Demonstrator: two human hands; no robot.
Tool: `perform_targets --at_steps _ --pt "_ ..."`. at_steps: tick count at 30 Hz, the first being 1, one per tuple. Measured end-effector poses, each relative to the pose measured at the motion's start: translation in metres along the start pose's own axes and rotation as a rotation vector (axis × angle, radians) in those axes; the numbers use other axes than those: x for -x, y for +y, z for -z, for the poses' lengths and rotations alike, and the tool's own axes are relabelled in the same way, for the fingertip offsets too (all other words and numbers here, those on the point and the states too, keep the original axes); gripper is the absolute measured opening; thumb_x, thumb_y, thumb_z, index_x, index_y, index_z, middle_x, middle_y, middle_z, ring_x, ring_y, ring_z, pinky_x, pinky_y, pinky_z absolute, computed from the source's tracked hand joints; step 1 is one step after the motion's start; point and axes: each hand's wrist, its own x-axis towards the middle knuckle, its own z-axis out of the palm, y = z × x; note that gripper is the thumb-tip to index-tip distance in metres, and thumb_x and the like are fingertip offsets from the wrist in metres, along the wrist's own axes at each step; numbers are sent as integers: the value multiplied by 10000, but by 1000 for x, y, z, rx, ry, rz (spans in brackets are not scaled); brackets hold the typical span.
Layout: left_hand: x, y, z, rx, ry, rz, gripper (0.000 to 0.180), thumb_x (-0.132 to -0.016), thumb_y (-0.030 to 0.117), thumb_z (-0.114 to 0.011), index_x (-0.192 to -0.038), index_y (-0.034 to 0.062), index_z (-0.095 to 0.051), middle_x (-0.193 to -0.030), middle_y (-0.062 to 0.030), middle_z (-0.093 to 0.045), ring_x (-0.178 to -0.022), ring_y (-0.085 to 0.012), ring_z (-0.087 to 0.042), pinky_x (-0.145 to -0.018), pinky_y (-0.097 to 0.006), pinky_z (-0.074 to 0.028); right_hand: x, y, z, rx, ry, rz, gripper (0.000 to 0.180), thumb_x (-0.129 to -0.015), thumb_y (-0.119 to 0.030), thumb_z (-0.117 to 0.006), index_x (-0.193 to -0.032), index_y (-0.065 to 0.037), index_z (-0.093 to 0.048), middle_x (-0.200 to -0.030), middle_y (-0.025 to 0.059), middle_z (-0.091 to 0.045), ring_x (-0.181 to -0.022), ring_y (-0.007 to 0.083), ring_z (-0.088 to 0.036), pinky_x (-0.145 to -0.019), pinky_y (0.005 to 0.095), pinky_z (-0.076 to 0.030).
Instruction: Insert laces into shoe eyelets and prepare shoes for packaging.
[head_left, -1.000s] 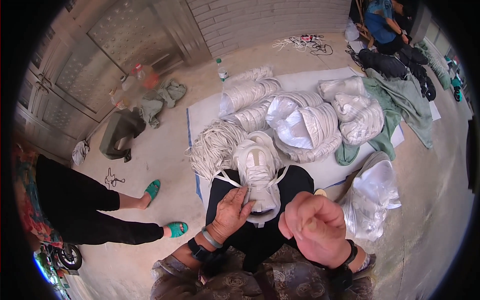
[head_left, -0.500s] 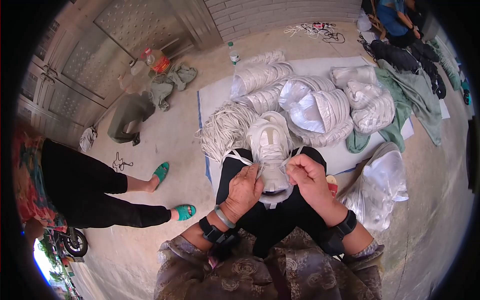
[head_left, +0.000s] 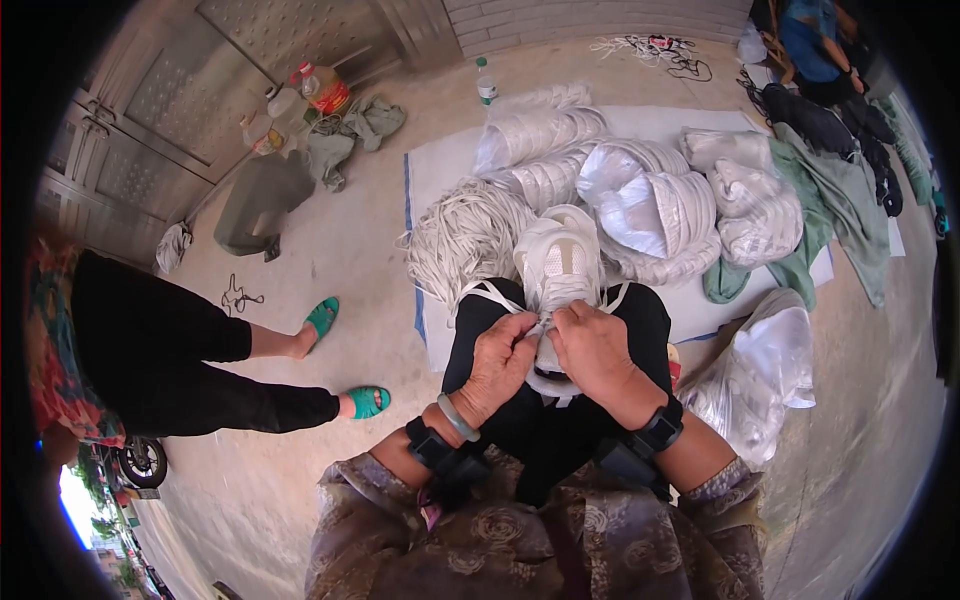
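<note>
A pale beige-white sneaker [head_left: 563, 250] rests between my knees, its toe pointing away from me. White shoelace [head_left: 490, 292] ends trail out to both sides of it. Over the lacing, my left hand [head_left: 503, 362] is closed in a pinch on the shoelace. My right hand [head_left: 588, 348] sits right against it, fingers closed on the lace as well. Both hands cover the upper eyelets, so the exact crossing of the laces is hidden. Just beyond my left knee lies a big heap of loose white shoelaces [head_left: 465, 240].
Bundles of white shoe pieces in clear plastic [head_left: 660, 215] lie on a white sheet [head_left: 430, 185] ahead. A plastic-wrapped stack [head_left: 765, 370] stands at my right. A person in green slippers [head_left: 368, 402] stands at left. Bottles [head_left: 322, 90] are by the metal door; another person sits far right.
My hands have come together over the middle of the sneaker; before, they were apart, pulling the lace ends to either side. The view has shifted slightly.
</note>
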Motion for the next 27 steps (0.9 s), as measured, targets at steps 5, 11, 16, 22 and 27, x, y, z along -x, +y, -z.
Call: perform_targets --at_steps 5,11,16,22,27 --pt "-1 -4 0 1 8 -66 234 -812 5 -514 -1041 -22 -553 -861 -78 -597 -759 -117 -559 -701 -245 -463 -9 3 -3 53 -83 67 64 -667 -89 -554 -701 -35 -555 -720 117 -560 -658 262 -604 -583 354 -488" --pt "2 3 -4 -8 30 -21 422 -758 8 -575 -1163 4 -454 -786 -86 -568 -664 -155 -572 -611 -272 -477 -7 -2 3 131 -116 110 61 -664 -105 -561 -685 -49 -550 -714 106 -551 -630 259 -589 -571 355 -479" --pt "5 11 0 -84 22 27 515 -728 59 -623 -1194 8 -409 -766 -94 -560 -594 -206 -574 -559 -311 -480 55 23 32 2 -42 57 103 -683 -79 -593 -664 -62 -493 -646 89 -474 -571 253 -529 -543 366 -446" --pt "9 17 7 -174 23 -46 537 -758 78 -663 -1210 21 -379 -760 -78 -560 -585 -128 -561 -555 -253 -468 199 116 80 -147 175 -561 181 -813 -141 -533 -679 -28 -485 -632 127 -506 -574 293 -500 -541 362 -398" --pt "-14 16 22 -224 92 -21 404 -764 141 -651 -1109 14 -482 -645 -76 -556 -507 -207 -540 -493 -320 -448 219 117 85 -102 -18 -491 91 -781 -98 -560 -732 -34 -519 -681 124 -528 -613 298 -514 -568 363 -415"
